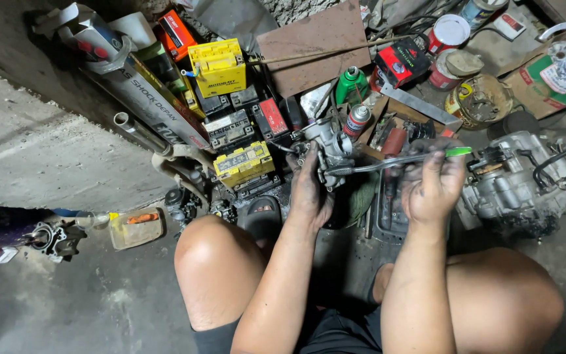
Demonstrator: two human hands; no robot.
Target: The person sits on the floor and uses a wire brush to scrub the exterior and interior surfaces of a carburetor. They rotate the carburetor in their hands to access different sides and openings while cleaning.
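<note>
My left hand (309, 190), black with grease, grips a small grey metal carburetor (327, 141) and holds it up above the floor. My right hand (432, 187) is closed around a screwdriver (394, 160) with a green handle tip. Its metal shaft runs left to the carburetor's lower side and touches it. Both knees frame the lower part of the view.
A grey engine block (515, 180) lies right of my right hand. Yellow batteries (244, 162) and boxes crowd the back, with a spray can (358, 120), a green bottle (350, 84) and tins. A dark tray (388, 223) lies under my hands. A concrete ledge (34, 151) rises at left.
</note>
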